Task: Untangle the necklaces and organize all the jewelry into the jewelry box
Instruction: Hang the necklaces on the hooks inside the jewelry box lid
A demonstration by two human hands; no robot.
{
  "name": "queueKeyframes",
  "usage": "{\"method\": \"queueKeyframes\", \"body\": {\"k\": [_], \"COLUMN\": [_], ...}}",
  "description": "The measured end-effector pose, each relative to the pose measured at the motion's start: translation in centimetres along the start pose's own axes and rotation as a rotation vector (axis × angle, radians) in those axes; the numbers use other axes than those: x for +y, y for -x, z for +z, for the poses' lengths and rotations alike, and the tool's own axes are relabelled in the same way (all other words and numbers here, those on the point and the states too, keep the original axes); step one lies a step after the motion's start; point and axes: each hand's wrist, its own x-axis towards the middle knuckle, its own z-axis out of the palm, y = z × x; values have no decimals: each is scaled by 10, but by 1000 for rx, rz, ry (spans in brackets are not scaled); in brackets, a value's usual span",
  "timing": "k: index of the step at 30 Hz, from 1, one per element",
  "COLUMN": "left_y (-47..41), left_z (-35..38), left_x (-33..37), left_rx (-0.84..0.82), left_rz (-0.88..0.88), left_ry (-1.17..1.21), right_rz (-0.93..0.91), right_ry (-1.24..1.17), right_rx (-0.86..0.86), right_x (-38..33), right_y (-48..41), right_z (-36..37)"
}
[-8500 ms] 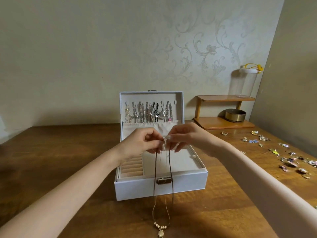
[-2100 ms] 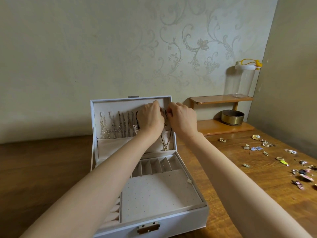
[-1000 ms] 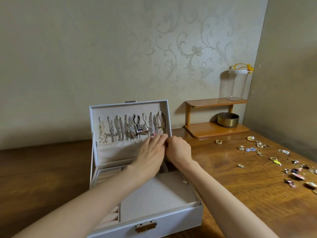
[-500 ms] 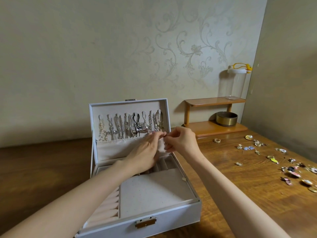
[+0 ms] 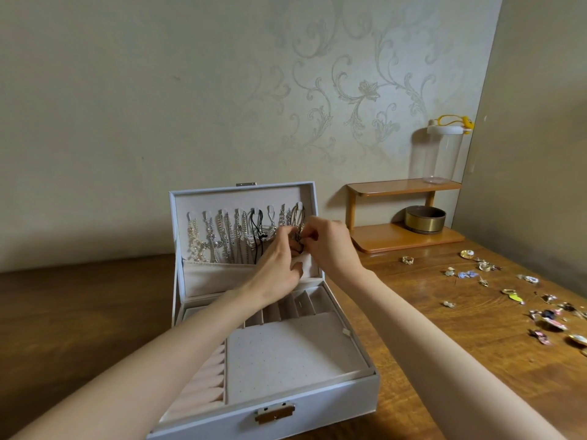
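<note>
Reaching hands: both arms stretched over the open jewelry box [image 5: 317, 404] to the right end of its upright lid [image 5: 241, 196].
Left hand [image 5: 276, 268]: fingers curled, thumb and fingertips pinched on the cord necklace [image 5: 298, 217] just above the pocket.
Right hand [image 5: 330, 246]: fingers curled tight, pinching the same necklace from the other side; the two hands nearly touched.
Cord necklace: hung from the last hook on the right inside the lid, its lower part hidden by the fingers.
Other necklaces [image 5: 222, 236]: in a row on the hooks to the left, silver and pearl chains plus one black cord, their ends dropping into the fabric pocket [image 5: 216, 277].
Box tray: ring rolls [image 5: 203, 382] on the left, a dotted earring panel [image 5: 286, 354] in the middle, small compartments [image 5: 286, 309] behind it, all bare.
Loose jewelry [image 5: 508, 290]: small earrings and rings scattered on the wooden table [image 5: 413, 328], well to the right of the box.
Background: a two-tier wooden shelf [image 5: 403, 188] with a brass-coloured tin [image 5: 425, 219] below and a clear jar [image 5: 444, 154] on top.
</note>
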Motion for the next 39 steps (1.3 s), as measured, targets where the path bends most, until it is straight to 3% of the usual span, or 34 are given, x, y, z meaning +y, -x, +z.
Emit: {"method": "queueKeyframes", "body": {"k": [4,9,13,18,22,31,39], "left_y": [-1,-6,-10,-10,-13,-4,6], "left_z": [0,-4,-6,-8,-8,-5,-9], "left_x": [-1,-4,-4,1,3,4,7], "left_rx": [14,36,20,-15,-29,112,262], "left_rz": [-84,-221,-262,-293,-298,-126,-1], "left_ry": [61,153,80,28,-14,-197,-407], "right_rz": [-191,-259,-328,-268,-357,-430,-336], "right_ry": [207,399,442,413,392,644,339], "right_rx": [-66,-142,-112,-112,-150,-275,-85], "right_x": [0,1,-1,5,10,4,9], "right_y": [-2,-3,0,2,7,8,18], "right_z": [-2,-5,-5,-9,-12,-4,2]}}
